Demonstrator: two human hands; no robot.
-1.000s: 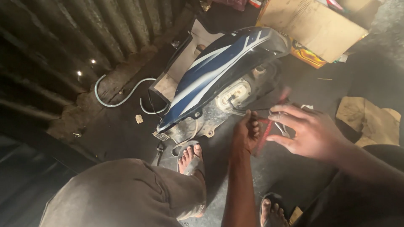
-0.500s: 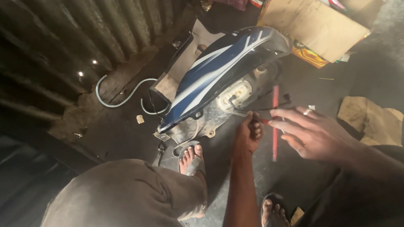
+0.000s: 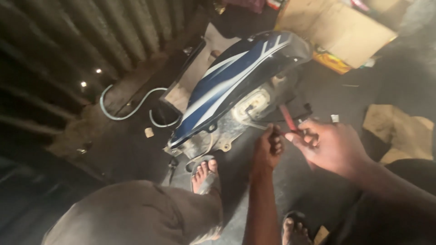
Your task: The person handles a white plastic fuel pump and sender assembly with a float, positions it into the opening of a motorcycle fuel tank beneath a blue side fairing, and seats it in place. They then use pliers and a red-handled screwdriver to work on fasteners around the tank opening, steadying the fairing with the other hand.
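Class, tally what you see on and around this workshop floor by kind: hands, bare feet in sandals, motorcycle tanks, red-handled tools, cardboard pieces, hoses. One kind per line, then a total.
Hands: 2 (left hand, right hand)
Feet: 2 (near foot, far foot)
Blue-and-white tank: 1
Red-handled tool: 1
Cardboard pieces: 2 (box, scrap)
Pale hose: 1
Total: 9

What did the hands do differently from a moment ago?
The right hand closed its spread fingers around the red-handled tool and tipped it toward the blue and white motorcycle tank. The left hand stayed clenched by the tank's underside. The tank, the sandalled foot and the cardboard did not move.
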